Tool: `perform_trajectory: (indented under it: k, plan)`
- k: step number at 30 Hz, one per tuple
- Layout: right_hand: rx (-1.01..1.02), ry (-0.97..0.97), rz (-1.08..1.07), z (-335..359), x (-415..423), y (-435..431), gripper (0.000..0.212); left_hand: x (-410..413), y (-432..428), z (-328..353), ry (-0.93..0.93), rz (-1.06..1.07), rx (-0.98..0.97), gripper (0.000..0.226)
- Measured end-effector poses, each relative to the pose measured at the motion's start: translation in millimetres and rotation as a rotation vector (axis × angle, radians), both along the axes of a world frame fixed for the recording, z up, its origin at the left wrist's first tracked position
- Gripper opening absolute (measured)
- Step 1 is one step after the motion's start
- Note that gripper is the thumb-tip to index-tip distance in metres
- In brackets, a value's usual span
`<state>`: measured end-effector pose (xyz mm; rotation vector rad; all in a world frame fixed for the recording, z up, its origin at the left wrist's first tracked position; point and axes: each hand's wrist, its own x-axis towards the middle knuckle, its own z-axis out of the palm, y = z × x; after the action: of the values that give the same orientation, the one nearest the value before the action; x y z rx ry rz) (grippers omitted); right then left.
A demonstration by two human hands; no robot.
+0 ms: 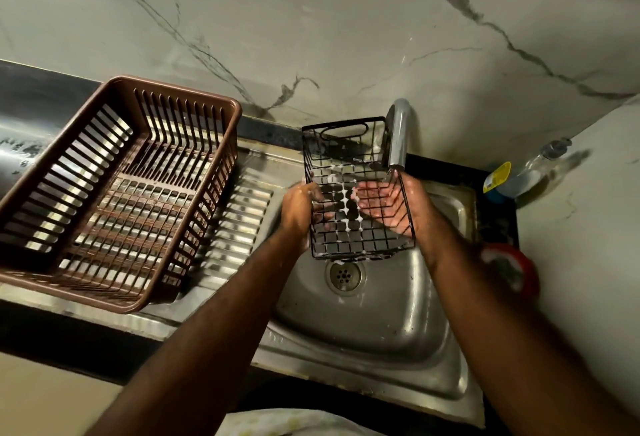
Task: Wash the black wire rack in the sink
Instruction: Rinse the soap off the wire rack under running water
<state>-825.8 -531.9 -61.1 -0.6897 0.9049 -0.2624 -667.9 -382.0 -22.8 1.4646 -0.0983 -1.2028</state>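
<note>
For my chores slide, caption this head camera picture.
Left hand grips a soapy black wire rack at the tap, right hand flat against it, over the sink; brown basket beside.

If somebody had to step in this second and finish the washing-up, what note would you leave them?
Left hand: grips the left edge of the black wire rack.
Right hand: fingers straight, flat against the rack's right side.
Rack: held tilted over the sink, just below the tap, with white suds on its wires.
Done: soaped.
Left: rinse off the suds, then probably set it in the brown basket on the drainboard.
</note>
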Motion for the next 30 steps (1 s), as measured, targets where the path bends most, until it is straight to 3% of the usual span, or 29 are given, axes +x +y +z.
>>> perform_trajectory:
  k: [4, 7, 12, 19, 24, 30]
  plan:
    - [0.065, 0.002, -0.092, 0, -2, 5, 0.068, -3, -3, 3, -0.006, -0.114, 0.039, 0.020]
    - [0.086, -0.044, -0.165, 1, -5, 9, 0.075, -2, -4, 1, -0.001, -0.158, 0.076, 0.015]
    - [0.154, -0.188, -0.381, -10, -14, 1, 0.067, 1, -5, 4, 0.062, -0.252, 0.122, 0.029]
    - [0.158, -0.302, -0.483, -10, -10, 2, 0.067, 10, -9, 8, 0.039, -0.350, 0.174, 0.039]
    - [0.163, -0.280, -0.428, -14, -11, 6, 0.056, 10, -14, 11, 0.024, -0.329, 0.207, 0.033]
    - [0.163, -0.124, -0.179, -14, -18, 14, 0.050, 6, -17, 9, 0.000, -0.290, 0.262, 0.022]
